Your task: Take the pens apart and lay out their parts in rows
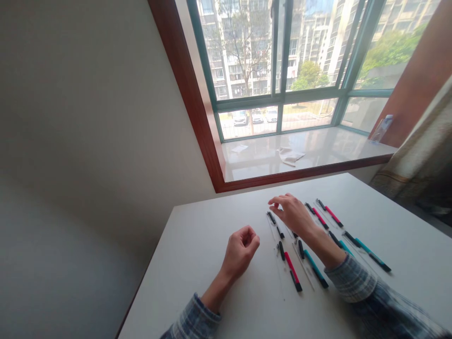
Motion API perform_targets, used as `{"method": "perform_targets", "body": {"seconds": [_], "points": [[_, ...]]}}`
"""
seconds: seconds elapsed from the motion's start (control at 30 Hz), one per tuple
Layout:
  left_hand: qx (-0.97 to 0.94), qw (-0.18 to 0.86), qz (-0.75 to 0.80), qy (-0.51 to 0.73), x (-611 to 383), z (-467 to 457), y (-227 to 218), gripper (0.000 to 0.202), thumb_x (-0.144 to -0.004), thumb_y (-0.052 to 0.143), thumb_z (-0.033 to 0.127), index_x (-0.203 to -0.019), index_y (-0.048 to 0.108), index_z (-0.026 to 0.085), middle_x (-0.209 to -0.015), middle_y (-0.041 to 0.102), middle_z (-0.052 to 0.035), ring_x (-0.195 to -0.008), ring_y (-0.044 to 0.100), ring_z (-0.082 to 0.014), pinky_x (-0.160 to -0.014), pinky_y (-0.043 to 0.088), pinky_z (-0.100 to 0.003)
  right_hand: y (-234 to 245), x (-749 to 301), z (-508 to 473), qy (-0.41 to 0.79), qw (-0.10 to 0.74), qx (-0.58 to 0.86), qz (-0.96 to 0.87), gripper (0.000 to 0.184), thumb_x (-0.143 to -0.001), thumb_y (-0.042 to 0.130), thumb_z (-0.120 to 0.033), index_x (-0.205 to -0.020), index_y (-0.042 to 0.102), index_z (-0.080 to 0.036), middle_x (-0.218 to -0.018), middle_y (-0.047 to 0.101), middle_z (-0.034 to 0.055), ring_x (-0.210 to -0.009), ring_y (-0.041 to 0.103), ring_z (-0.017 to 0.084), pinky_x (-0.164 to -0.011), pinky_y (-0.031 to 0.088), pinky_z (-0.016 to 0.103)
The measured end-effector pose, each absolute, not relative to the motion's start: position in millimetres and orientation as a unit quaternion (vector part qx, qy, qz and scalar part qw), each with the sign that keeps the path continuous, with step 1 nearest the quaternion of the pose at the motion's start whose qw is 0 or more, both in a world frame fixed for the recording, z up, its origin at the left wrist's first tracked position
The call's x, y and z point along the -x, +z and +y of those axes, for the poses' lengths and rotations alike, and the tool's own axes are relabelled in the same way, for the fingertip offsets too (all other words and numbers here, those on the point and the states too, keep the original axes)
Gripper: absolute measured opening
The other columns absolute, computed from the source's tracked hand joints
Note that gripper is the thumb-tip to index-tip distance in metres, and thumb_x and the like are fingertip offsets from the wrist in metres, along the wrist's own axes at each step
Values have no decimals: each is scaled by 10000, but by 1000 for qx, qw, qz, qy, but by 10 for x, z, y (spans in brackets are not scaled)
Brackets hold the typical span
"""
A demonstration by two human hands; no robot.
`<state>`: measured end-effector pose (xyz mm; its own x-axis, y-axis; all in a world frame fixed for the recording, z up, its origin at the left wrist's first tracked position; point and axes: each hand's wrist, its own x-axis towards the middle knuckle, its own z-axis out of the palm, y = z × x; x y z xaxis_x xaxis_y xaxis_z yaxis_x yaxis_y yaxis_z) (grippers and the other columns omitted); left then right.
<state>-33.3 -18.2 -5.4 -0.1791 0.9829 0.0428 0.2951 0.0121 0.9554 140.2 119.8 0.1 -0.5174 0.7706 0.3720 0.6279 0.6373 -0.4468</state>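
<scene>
My left hand [240, 250] is curled into a loose fist above the white table, left of the pen parts, with nothing visible in it. Over the far rows of parts reaches my right hand [292, 214], thumb and forefinger apart and bent, its other fingers partly hidden. Beneath and beside it lie disassembled pens: a red barrel [291, 267] and a teal barrel [313, 264] in front, a black piece [271, 217] near its fingertips, and another red barrel [320, 218] beyond the wrist. Thin refills and small springs lie among them. My right forearm covers some parts.
The white table [197, 235] meets a wall on the left and a window sill [318, 146] behind. On the sill are a crumpled white cloth [290, 156] and a clear bottle [382, 128]. A curtain [413, 150] hangs at the right.
</scene>
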Motion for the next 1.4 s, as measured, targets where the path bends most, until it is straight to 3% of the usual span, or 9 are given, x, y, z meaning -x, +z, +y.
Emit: {"method": "perform_targets", "body": {"seconds": [0.2,0.4,0.83,1.17,1.4], "points": [[-511,406,589,476,328,-125,-110,284,-827,628,354,-661,461,197,-593,364,64,-554,315,-99,-524,270,-225,-162,-1343,1233,137,252,424,-859,282,-955,604,-229,-1226,680,-220,-967,768,54,-1029,608,256,-902,455,368],[-482,422,584,498,330,-103,-119,302,-801,653,379,-657,462,195,-598,372,63,-550,305,-94,-518,260,-221,-208,-1284,1203,119,224,441,-861,279,-950,610,-236,-1219,681,-210,-999,767,80,-1029,609,291,-927,415,417],[-484,429,570,507,329,-111,-161,303,-821,654,364,-668,455,194,-602,364,69,-542,294,-87,-512,251,-220,-231,-1270,1212,116,187,453,-864,307,-945,588,-231,-1239,677,-219,-972,774,83,-1011,634,270,-914,415,381],[-487,434,568,503,318,-107,-192,315,-825,664,374,-671,457,193,-610,362,69,-545,290,-89,-513,252,-215,-178,-1290,1209,174,212,470,-839,324,-919,609,-234,-1237,674,-224,-854,767,35,-959,662,260,-901,437,373],[-496,399,570,520,290,-135,-117,252,-859,668,347,-746,507,190,-640,413,63,-567,357,-91,-534,305,-209,-100,-1387,1291,275,304,460,-788,310,-878,627,-292,-1172,705,-236,-903,774,16,-872,684,209,-833,486,332]]}}
